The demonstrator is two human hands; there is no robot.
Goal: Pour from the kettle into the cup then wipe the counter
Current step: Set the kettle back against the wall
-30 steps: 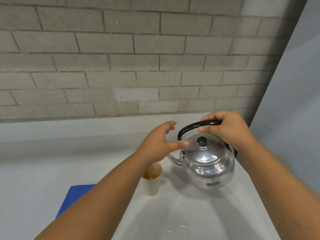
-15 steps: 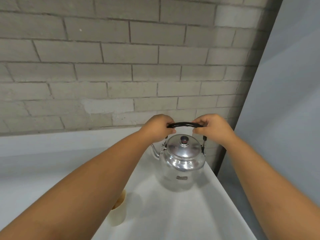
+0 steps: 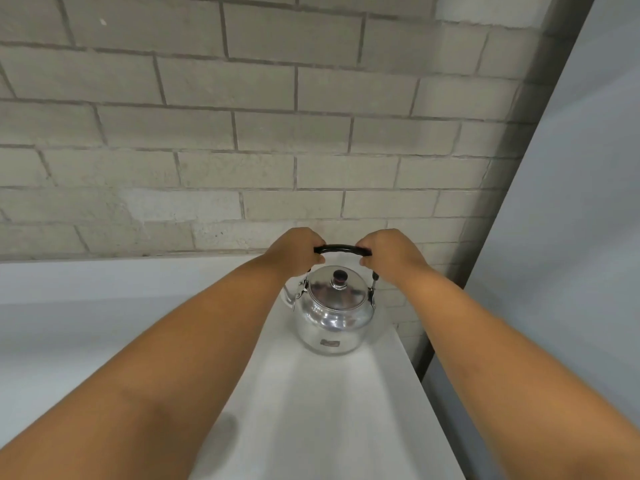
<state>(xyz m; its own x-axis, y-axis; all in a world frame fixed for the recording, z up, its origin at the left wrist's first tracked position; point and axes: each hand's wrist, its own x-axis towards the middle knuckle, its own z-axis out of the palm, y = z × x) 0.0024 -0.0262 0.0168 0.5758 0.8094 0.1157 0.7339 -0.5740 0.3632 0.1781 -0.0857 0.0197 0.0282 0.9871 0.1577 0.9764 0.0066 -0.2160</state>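
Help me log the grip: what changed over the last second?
The left hand moved from above the cup onto the kettle's black handle, joining the right hand. The view tilted up, so cup and blue cloth are out of view. The kettle stayed on the counter, lid on.

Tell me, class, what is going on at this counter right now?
A person has both hands on the black handle of a shiny metal kettle: the left hand grips one end and the right hand the other. The kettle stands upright on the white counter near the brick wall, lid on, spout pointing left. No cup or cloth shows in this view, so pouring is not under way at this moment.
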